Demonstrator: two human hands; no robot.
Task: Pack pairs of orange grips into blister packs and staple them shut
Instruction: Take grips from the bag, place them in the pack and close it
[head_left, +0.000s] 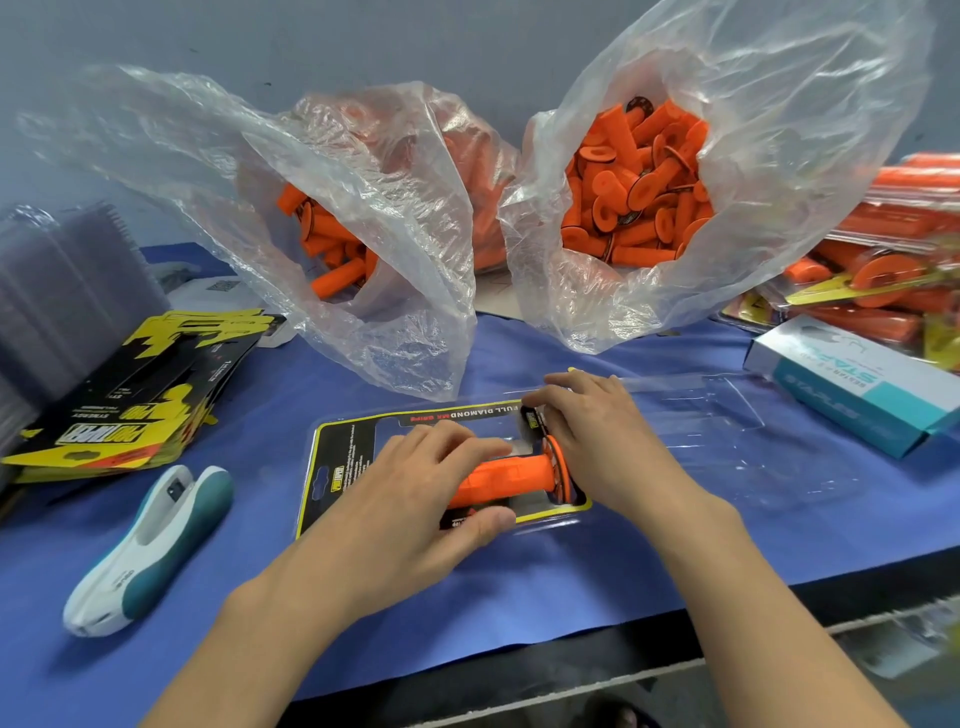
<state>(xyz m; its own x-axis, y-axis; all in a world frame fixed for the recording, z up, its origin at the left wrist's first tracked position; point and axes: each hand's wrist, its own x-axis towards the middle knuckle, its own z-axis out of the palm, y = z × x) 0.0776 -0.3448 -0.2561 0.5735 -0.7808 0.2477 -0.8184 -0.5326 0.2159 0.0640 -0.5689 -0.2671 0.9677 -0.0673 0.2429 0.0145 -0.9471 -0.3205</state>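
Item, centre of the frame: we noted one blister pack (332, 467) lying flat on the blue table cover (519, 582), with a black and yellow card inside it; its clear lid (727, 415) lay open to the right.

Item: one orange grip (506, 475) lay across the pack, its flanged end pointing right.

Item: the left hand (415, 499) rested on the grip, fingers curved over the top and thumb at the near side, so that it clasped the grip.

Item: the right hand (597, 441) covered the flanged end, its fingers bent down onto the far edge of the pack; we could not tell whether they pinched anything.

Item, lower left: a white and teal stapler (150, 540) lay on its own, apart from both hands.

Item, left: a fanned stack of cards (130, 395); behind it, a blurred stack of clear trays (62, 291).

Item, upper centre: two open plastic bags of loose orange grips, the left bag (332, 234) and the right bag (649, 197), stood side by side.

Item, right edge: a box of staples (852, 384); behind it, a pile of filled packs (883, 260).
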